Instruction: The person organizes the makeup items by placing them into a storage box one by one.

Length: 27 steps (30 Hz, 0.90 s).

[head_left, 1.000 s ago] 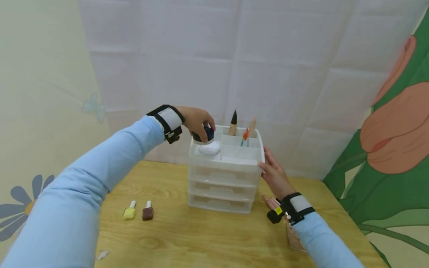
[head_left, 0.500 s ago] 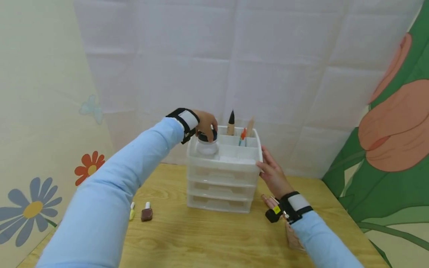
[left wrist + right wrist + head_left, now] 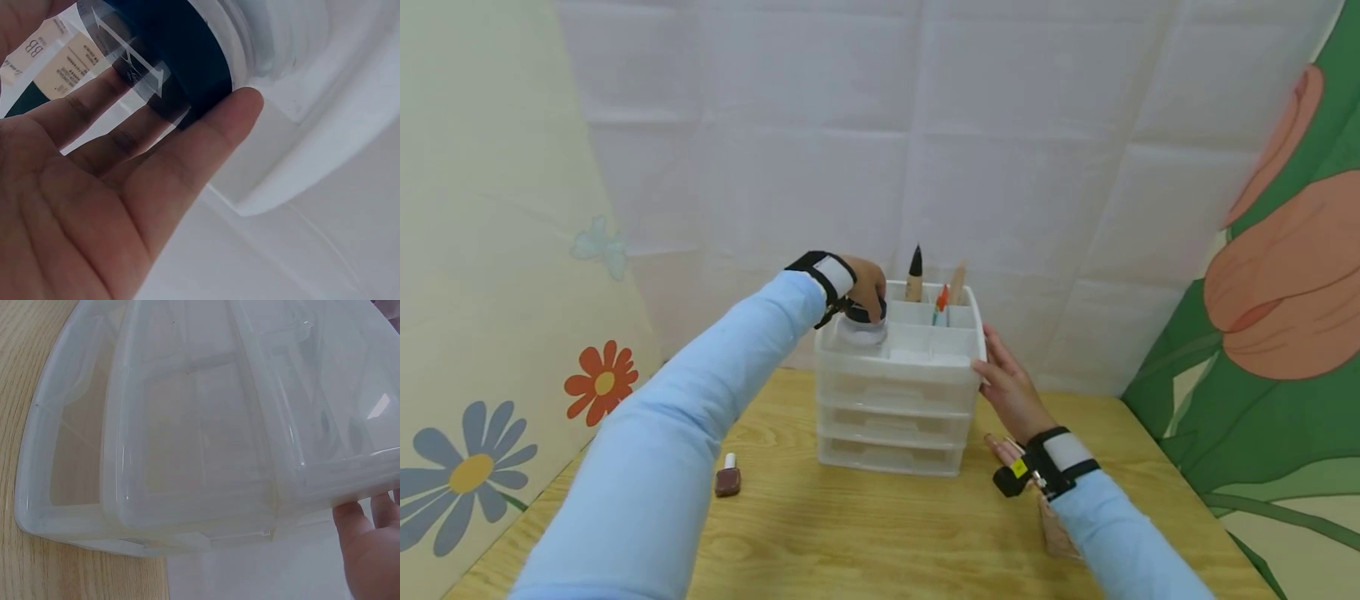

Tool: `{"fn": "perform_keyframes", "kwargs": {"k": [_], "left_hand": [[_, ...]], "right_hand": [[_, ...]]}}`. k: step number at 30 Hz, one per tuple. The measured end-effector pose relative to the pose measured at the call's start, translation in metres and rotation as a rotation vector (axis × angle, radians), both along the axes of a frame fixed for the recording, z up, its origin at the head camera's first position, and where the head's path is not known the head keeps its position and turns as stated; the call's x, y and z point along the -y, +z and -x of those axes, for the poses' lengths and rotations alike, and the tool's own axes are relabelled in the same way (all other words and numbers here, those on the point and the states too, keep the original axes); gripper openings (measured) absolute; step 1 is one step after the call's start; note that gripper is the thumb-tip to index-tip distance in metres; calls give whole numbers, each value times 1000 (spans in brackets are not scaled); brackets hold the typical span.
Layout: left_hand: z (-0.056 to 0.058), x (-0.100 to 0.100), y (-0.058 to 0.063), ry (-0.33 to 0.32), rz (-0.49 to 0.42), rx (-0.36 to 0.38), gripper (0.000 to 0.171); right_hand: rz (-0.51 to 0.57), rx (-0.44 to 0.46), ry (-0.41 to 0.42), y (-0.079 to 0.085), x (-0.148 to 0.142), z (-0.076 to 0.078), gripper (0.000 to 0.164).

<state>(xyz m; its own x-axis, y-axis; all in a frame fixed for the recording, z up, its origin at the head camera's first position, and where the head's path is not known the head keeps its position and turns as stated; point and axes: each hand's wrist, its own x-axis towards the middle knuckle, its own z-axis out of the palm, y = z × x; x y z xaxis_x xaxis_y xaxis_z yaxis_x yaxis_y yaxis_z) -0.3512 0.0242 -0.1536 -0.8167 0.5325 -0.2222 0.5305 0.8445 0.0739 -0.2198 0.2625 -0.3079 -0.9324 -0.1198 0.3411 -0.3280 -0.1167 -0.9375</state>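
In the head view my left hand (image 3: 867,282) grips a jar (image 3: 862,335) with a dark blue lid, low in the left compartment atop a white drawer organizer (image 3: 891,396). The left wrist view shows the fingers curled round the dark blue lid (image 3: 181,50), which has a clear upper part; a white body is below. My right hand (image 3: 1018,404) holds the organizer's upper right side, thumb at the front corner and fingers along the side. From the right wrist, fingertips (image 3: 351,519) press against the clear plastic side.
In the rear compartments stand a black-tipped beige tube (image 3: 913,279), a beige pointed item (image 3: 957,285) and an orange-topped stick (image 3: 942,302). A brown nail polish bottle (image 3: 727,481) stands on the wooden table (image 3: 865,533). A pinkish object (image 3: 1056,529) lies partly under the right forearm.
My left hand has moved right and down, lowering the jar into the organizer's left compartment. The left sleeve now covers the yellow nail polish bottle. The right hand keeps its hold.
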Motion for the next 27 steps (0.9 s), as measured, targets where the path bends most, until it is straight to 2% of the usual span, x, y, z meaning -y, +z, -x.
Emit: {"fn": "perform_keyframes", "kwargs": {"k": [4, 11, 16, 20, 27], "left_hand": [[2, -3, -3, 8, 49, -31, 52], [4, 0, -7, -21, 54, -56, 53], [5, 2, -8, 9, 35, -46, 57], [7, 1, -8, 27, 55, -42, 59], [2, 5, -5, -14, 93, -42, 66]], "right_hand": [[11, 10, -4, 0, 2, 0, 63], [15, 18, -15, -2, 3, 1, 63], [22, 19, -13, -1, 3, 1, 64], [31, 10, -8, -1, 3, 2, 64], [29, 10, -2, -2, 3, 4, 63]]}}
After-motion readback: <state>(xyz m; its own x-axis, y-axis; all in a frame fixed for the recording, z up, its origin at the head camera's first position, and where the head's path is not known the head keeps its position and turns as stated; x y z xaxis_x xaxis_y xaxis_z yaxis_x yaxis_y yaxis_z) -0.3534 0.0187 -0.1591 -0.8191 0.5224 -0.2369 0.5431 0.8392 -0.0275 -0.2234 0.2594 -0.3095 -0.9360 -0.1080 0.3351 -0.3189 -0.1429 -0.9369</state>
